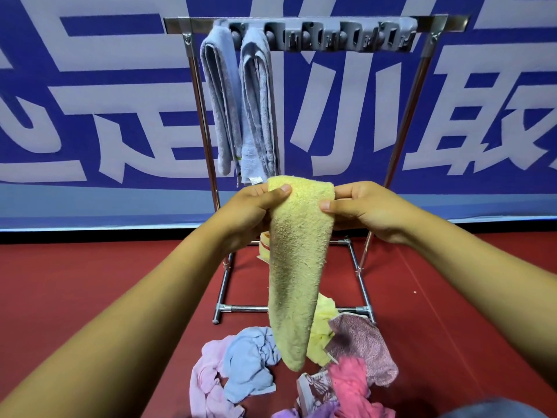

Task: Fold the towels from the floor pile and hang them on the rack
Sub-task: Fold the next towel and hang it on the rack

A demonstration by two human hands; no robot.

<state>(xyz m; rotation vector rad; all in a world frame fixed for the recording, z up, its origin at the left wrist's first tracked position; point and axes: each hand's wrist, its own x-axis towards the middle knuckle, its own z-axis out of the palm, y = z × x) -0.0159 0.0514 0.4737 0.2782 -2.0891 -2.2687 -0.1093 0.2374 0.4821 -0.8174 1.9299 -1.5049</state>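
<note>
The rack (304, 37) stands on the red floor (90, 282) with two blue towels (238, 104) hung at its left end. In front of the rack, your left hand (250, 212) and right hand (364, 209) hold the folded yellow towel (297, 267), fingers pinching its top corners. It hangs over the towel pile (301, 369) at the rack's foot.

A folded yellow towel (297, 267) hangs long and narrow in the air above the colourful pile (289, 372) on the floor. Two folded blue towels (241, 101) hang on the rack (316, 28).
</note>
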